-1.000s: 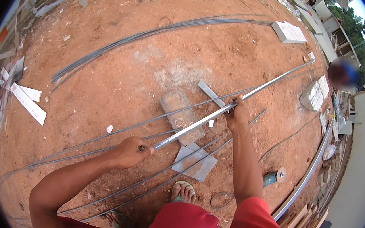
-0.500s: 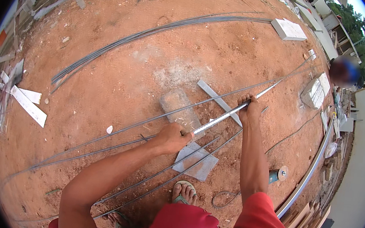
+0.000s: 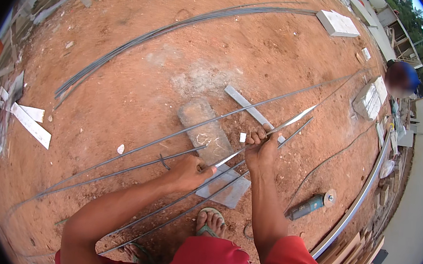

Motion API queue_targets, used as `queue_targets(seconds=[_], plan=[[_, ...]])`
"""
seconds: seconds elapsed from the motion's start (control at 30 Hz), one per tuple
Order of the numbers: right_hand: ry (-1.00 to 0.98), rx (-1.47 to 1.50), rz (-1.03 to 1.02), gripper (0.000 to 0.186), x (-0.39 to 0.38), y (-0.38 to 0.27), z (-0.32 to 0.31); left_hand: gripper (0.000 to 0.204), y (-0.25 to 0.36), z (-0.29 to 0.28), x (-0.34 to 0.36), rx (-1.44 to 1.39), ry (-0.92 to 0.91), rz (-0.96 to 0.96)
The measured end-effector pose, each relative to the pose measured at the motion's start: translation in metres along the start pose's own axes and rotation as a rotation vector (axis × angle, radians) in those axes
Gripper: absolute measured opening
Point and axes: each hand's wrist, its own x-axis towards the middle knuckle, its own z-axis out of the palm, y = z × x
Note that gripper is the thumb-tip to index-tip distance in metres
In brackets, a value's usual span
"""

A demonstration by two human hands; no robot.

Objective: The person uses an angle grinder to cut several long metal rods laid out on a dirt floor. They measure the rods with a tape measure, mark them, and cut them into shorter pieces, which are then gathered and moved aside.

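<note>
A long, shiny metal bar (image 3: 295,119) slants up to the right across my hands. My left hand (image 3: 189,173) is closed around its lower part. Farther up, my right hand (image 3: 261,143) has its fingers curled around it. Beneath lie several thin steel rods (image 3: 170,136), some crossing a worn grey block (image 3: 199,125). A flat grey metal strip (image 3: 248,105) rests on the ground just beyond my right hand. Below my hands a grey slab (image 3: 231,188) lies partly under the rods.
An angle grinder (image 3: 309,206) with a cord lies to the right. A bundle of long rods (image 3: 181,27) reaches a white block (image 3: 338,23) at the far side. Another white block (image 3: 369,99) stands at right, near a person (image 3: 402,79). Planks (image 3: 350,260) lie at lower right.
My right hand has come closer to my left and lower along the bar. My left hand has shifted slightly down and left. More of the grinder shows.
</note>
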Motion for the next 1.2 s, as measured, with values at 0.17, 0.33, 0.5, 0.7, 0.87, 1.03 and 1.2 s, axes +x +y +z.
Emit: queue_targets(seconds=[0.17, 0.33, 0.5, 0.7, 0.87, 1.03, 1.2], plan=[[-0.05, 0.058, 0.025, 0.047, -0.019, 0.013, -0.012, 0.061, -0.013, 0.003, -0.011, -0.026, -0.11, -0.038], [-0.151, -0.056, 0.079, 0.04, -0.046, 0.014, -0.001, 0.076, -0.039, 0.005, -0.028, -0.129, -0.093, 0.035], [-0.201, -0.194, 0.104, 0.041, -0.069, 0.011, 0.017, 0.068, -0.054, -0.027, -0.074, -0.14, -0.286, -0.105], [-0.185, 0.014, 0.166, 0.046, -0.037, 0.022, -0.016, 0.082, -0.12, -0.048, -0.123, -0.144, -0.378, -0.252], [-0.273, -0.296, 0.46, 0.05, -0.12, 0.082, -0.016, 0.084, -0.091, -0.044, -0.111, -0.196, -0.306, -0.206], [-0.429, -0.625, 0.474, 0.056, -0.135, 0.096, -0.044, 0.073, -0.082, -0.03, -0.096, -0.185, -0.188, -0.146], [-0.316, -0.526, 0.299, 0.058, -0.108, 0.06, -0.045, 0.083, -0.116, -0.035, -0.101, -0.12, -0.297, -0.217]])
